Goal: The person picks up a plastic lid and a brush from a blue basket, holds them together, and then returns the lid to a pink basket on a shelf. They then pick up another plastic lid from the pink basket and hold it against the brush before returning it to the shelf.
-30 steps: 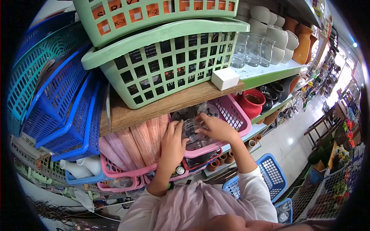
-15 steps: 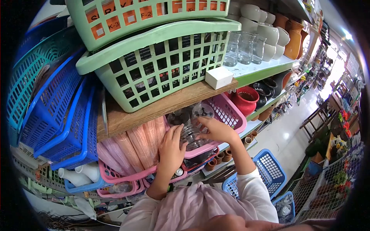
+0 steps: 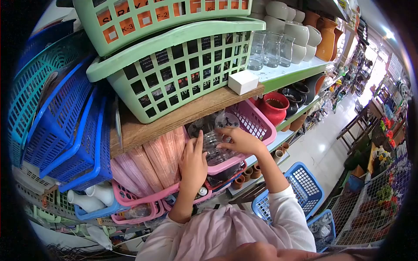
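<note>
Clear round glass or plastic pieces (image 3: 214,145) lie stacked in a pink basket (image 3: 261,126) under the wooden shelf. My left hand (image 3: 193,163) rests at the basket's left side, fingers extended upward beside the stack and the peach-coloured wrapped bundles (image 3: 163,152). From the right, my right hand (image 3: 237,141) reaches over the stack with its fingers spread and bent, the tips at the clear pieces. Neither hand visibly lifts anything. The deeper part of the basket is shaded by the shelf.
Green baskets (image 3: 174,74) stand on the wooden shelf (image 3: 187,115) above my hands, with a small white box (image 3: 243,82) at its edge. Blue baskets (image 3: 65,126) stack at the left. Red pot (image 3: 275,108) and glass vases (image 3: 272,48) are at the right.
The view has shifted slightly. My left hand's fingers are straighter and point further up, and my right hand's fingers have moved slightly over the clear pieces.
</note>
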A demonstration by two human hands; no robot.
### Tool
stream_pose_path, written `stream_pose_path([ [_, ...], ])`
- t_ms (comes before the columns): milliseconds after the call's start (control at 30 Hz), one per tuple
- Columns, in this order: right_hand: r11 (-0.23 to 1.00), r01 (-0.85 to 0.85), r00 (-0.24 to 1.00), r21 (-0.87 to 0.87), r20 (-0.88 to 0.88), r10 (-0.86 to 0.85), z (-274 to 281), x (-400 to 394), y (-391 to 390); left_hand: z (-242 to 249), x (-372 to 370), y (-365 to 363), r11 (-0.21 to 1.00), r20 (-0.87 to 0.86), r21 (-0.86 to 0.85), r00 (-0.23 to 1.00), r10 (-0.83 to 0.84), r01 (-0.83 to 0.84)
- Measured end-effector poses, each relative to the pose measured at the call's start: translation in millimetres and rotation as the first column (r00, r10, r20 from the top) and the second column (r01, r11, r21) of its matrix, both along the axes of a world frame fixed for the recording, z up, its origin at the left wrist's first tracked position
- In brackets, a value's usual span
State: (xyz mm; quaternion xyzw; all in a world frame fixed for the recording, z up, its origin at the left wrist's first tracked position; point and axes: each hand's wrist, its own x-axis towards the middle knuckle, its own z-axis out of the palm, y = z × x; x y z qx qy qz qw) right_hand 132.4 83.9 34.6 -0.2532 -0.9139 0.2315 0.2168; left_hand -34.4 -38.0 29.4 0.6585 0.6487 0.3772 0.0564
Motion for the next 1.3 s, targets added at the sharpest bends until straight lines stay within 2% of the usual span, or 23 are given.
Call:
stream_pose_path([
  [67, 0.998, -0.064, 0.998, -0.008, 0.007, 0.064, -2.6, 2.5, 4.3, -0.1, -2.9, -0.3, 0.999, 0.052, -0.029, 0.998, -0.03, 0.032],
  [133, 0.998, -0.047, 0.998, -0.03, 0.031, 0.048, 3.4, 2.5, 0.9, -5.2, -5.1, 0.7, 0.998, 0.107, 0.018, 0.992, -0.059, 0.058],
  [267, 0.998, -0.016, 0.993, -0.056, 0.119, 0.023, -5.1, -1.3, 6.5, -8.9, -4.0, 2.0, 0.999, 0.091, 0.025, 0.995, -0.044, 0.042],
  [367, 1.0, -0.008, 0.994, 0.006, 0.112, 0.008, -17.5, -6.3, 14.5, -6.9, -1.3, 2.5, 0.998, 0.05, 0.06, 0.999, -0.004, 0.001],
  [433, 1.0, 0.0, 0.996, -0.028, 0.091, 0.002, -16.2, -7.7, 12.0, -4.6, -0.4, 1.7, 0.993, 0.059, 0.119, 0.998, -0.005, -0.002],
  [500, 0.998, 0.009, 0.997, -0.061, 0.071, -0.005, -10.2, -7.7, 7.1, -3.7, -1.8, 1.0, 0.992, 0.053, 0.128, 0.998, -0.024, 0.017],
  [567, 0.988, 0.089, 0.994, -0.124, 0.075, -0.08, 0.0, -6.5, -0.4, -4.3, -3.4, 0.3, 0.99, 0.049, 0.135, 0.998, -0.042, 0.035],
  [667, 0.981, 0.161, 0.983, -0.112, 0.107, -0.149, 1.6, -7.9, -0.9, -7.0, -4.1, -0.5, 0.993, 0.041, 0.106, 0.998, -0.047, 0.042],
  [800, 0.983, 0.172, 0.98, -0.069, 0.116, -0.163, -3.3, -8.9, -1.6, -12.0, -3.9, 1.2, 0.994, -0.047, 0.109, 0.999, 0.002, 0.003],
  [867, 0.981, 0.165, 0.986, -0.106, 0.055, -0.16, -1.7, -7.7, -6.3, -10.6, -3.0, 1.6, 0.991, -0.082, 0.134, 0.997, 0.012, -0.001],
  [967, 0.981, 0.182, 0.983, -0.068, 0.003, -0.182, -9.2, -3.5, -9.5, -1.1, 1.3, -2.7, 0.991, -0.037, 0.129, 0.999, -0.019, 0.024],
  [1033, 0.968, 0.24, 0.97, -0.077, 0.039, -0.238, -1.1, 1.5, -23.6, 2.4, 6.4, -4.2, 0.964, -0.008, 0.261, 0.999, -0.042, 0.042],
  [1067, 0.959, 0.278, 0.96, 0.046, -0.055, -0.275, -2.0, 5.3, -30.8, 6.9, 12.6, -5.2, 0.941, -0.027, 0.338, 0.999, -0.018, 0.026],
  [1100, 0.93, 0.328, 0.94, 0.164, -0.151, -0.305, -1.9, 10.1, -40.0, 5.5, 19.0, -6.7, 0.941, -0.029, 0.334, 0.999, -0.045, 0.052],
  [1133, 0.903, 0.355, 0.928, 0.241, -0.21, -0.309, 2.0, 26.0, -58.4, 0.2, 34.0, -7.7, 0.914, 0.05, 0.379, 0.984, -0.174, 0.142],
  [1167, 0.896, 0.382, 0.91, 0.225, -0.262, -0.322, 5.4, 34.6, -73.2, -3.0, 43.7, -10.1, 0.883, 0.129, 0.427, 0.952, -0.276, 0.198],
  [1200, 0.881, 0.41, 0.896, 0.235, -0.283, -0.341, 1.2, 45.9, -84.4, -3.8, 57.3, -11.4, 0.861, 0.139, 0.45, 0.933, -0.332, 0.239],
  [1300, 0.84, 0.5, 0.851, 0.212, -0.3, -0.431, -15.8, 88.2, -121.6, -26.7, 99.3, -14.2, 0.801, 0.173, 0.387, 0.817, -0.549, 0.457],
])
